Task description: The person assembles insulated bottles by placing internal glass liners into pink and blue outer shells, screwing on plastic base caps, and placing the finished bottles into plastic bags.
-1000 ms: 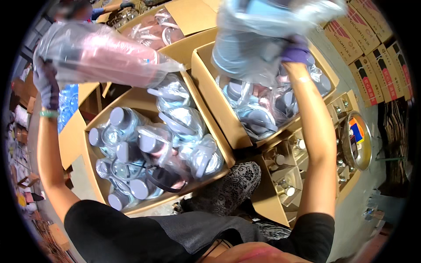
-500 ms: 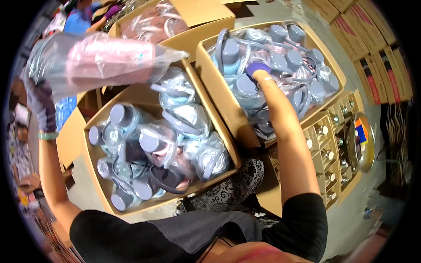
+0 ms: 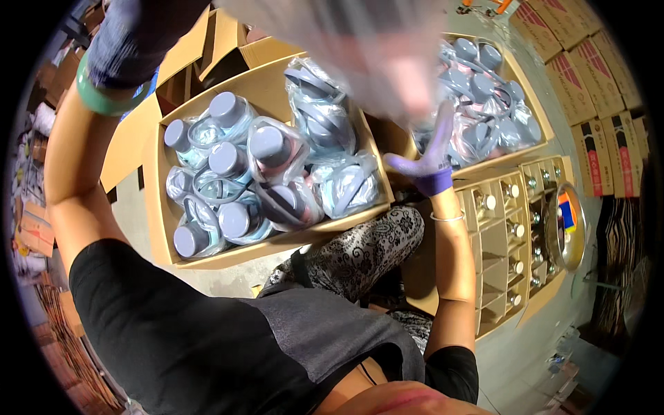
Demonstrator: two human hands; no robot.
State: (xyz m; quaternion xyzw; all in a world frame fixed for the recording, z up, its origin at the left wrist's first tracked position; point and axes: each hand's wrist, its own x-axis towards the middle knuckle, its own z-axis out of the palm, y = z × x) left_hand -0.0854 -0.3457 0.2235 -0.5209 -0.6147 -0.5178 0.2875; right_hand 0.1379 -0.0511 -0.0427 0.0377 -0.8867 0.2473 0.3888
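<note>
At the top left, my left hand (image 3: 149,38) wears a grey-blue glove, with a green bangle at the wrist; its fingertips run out of view. A clear plastic bag with a pink bottle (image 3: 408,76) is held up in the air from its side, blurred and cut by the upper edge. My right hand (image 3: 432,152), in a purple glove, is open with thumb and fingers spread, just below the bag's near end; I cannot tell if they touch. Beneath lies an open carton (image 3: 277,243) of bagged bottles with grey caps and handles (image 3: 270,145).
Another open carton (image 3: 543,104) of similar bagged bottles stands to the right. Nearer is a divided box (image 3: 492,259) holding small white-capped bottles. A round metal tray (image 3: 579,238) lies beside it. Stacked cartons (image 3: 581,83) line the far right. My patterned trouser leg (image 3: 360,252) is between the boxes.
My left hand has risen and swung right with the bagged bottle. My right hand has come out of the right carton and opened near the bag. The view has shifted.
</note>
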